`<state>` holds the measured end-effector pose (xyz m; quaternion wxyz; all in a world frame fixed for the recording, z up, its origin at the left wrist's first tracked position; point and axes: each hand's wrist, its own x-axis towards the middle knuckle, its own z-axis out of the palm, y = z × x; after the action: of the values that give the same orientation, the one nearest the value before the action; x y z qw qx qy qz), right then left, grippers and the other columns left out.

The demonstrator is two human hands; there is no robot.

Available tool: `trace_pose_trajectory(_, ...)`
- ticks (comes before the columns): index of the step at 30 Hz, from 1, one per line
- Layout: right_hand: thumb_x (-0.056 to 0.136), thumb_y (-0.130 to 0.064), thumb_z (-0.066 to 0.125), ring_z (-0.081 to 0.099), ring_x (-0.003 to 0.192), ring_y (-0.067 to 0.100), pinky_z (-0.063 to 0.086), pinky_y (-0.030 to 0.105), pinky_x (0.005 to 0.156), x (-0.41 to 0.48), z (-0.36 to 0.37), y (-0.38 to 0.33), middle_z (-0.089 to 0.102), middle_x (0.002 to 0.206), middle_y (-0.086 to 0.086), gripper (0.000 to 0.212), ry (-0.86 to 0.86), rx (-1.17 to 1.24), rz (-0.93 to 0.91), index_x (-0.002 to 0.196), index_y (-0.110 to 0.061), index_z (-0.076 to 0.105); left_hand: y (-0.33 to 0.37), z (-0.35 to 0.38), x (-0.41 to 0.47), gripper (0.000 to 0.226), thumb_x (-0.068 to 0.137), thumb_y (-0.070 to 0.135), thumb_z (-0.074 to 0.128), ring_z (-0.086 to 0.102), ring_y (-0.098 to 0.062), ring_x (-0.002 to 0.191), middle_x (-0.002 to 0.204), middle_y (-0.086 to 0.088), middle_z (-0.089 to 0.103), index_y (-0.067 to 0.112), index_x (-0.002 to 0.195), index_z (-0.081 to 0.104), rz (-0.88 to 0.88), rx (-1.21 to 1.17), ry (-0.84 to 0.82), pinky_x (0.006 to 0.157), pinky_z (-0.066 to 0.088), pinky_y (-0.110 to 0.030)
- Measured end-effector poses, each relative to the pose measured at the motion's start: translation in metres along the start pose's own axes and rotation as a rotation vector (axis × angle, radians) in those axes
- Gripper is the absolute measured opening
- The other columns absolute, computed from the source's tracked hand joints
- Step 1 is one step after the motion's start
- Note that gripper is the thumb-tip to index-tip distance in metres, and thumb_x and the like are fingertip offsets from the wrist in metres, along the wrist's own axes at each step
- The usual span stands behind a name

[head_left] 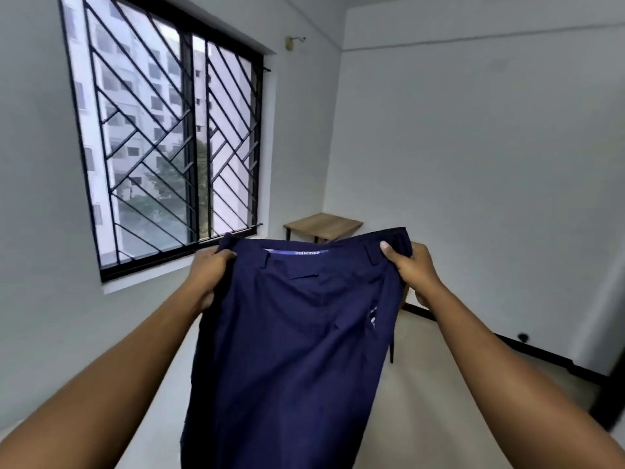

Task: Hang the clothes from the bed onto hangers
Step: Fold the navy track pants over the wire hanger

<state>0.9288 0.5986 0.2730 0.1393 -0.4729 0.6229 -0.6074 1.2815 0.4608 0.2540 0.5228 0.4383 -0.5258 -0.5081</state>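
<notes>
A pair of navy trousers [297,350] hangs in the air in front of the person, held up by the waistband [338,247] and stretched wide between both arms. The left grip [211,275] is curled round the waistband's left end, fingers bunched into the cloth. The right grip [411,269] pinches the right end, thumb pressed on the front. The legs drop below both and run out of view at the bottom. Behind are a barred window [162,130] and, in the corner, a small wooden counter [324,225].
</notes>
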Motion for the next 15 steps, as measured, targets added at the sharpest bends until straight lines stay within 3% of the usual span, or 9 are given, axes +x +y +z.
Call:
trace_pose_trajectory(4,0.088,-0.038,0.084,0.074,0.1,0.033,0.059,0.053,0.091,0.009,-0.038,0.001,0.078,0.103,0.015,0.041,0.039,0.09,-0.025,0.099,0.0,0.075,0.018,0.015,-0.005,0.019,0.095,0.009,0.058,0.045,-0.015,0.048,0.063,-0.007,0.052,0.011,0.076,0.057,0.077,0.063,-0.078,0.042,0.033,-0.018)
trace_pose_trajectory(9,0.091,-0.022,0.082,0.075,0.099,0.03,0.061,0.045,0.09,0.028,-0.067,-0.008,0.08,0.101,0.008,0.012,0.08,0.205,-0.075,0.096,-0.011,0.078,0.041,0.039,-0.016,0.028,0.094,0.006,0.051,0.045,-0.01,0.047,0.051,0.005,0.05,0.014,0.067,0.052,0.167,0.105,-0.083,0.041,0.033,-0.019)
trace_pose_trajectory(12,0.09,-0.019,0.083,0.075,0.098,0.028,0.062,0.045,0.09,0.04,-0.082,-0.008,0.079,0.104,0.01,0.018,0.08,0.181,-0.127,0.102,-0.007,0.078,0.048,0.051,-0.025,0.014,0.097,0.013,0.065,0.059,-0.013,0.063,0.065,0.006,0.065,0.009,0.083,0.064,0.295,0.091,-0.16,0.055,0.047,-0.021)
trace_pose_trajectory(15,0.089,-0.019,0.084,0.075,0.101,0.03,0.062,0.043,0.09,0.047,-0.096,-0.005,0.08,0.105,0.008,0.022,0.082,0.161,-0.157,0.107,-0.008,0.078,0.053,0.05,-0.022,0.022,0.087,0.026,0.084,0.071,-0.014,0.079,0.088,0.0,0.077,0.011,0.097,0.07,0.454,0.214,-0.211,0.071,0.058,-0.028)
